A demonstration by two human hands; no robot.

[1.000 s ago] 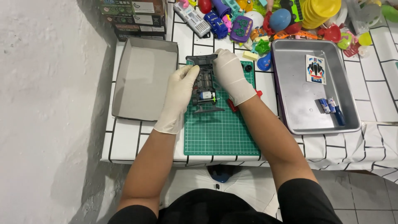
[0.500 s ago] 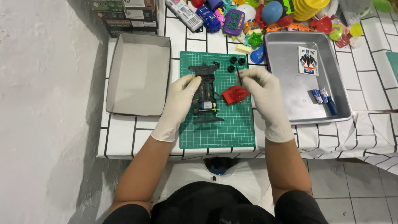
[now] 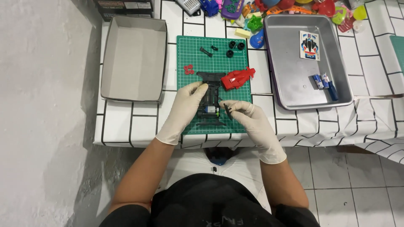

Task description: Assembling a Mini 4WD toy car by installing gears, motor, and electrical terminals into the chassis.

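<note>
Black toy-car chassis point(image 3: 211, 101) lies on green cutting mat point(image 3: 212, 84), near centre. Left hand point(image 3: 185, 105) grip grasps its left side. Right hand point(image 3: 248, 117) pinches small black part point(image 3: 227, 109) just right of chassis.

We are looking at a home hobby corner: a bench point(image 3: 139, 122) under a white grid-patterned cloth, a green cutting mat point(image 3: 198, 54), a metal tray point(image 3: 290, 84), a cardboard box lid point(image 3: 134, 59), bright plastic toys point(image 3: 252, 17), tiled floor point(image 3: 357, 185) below.
</note>
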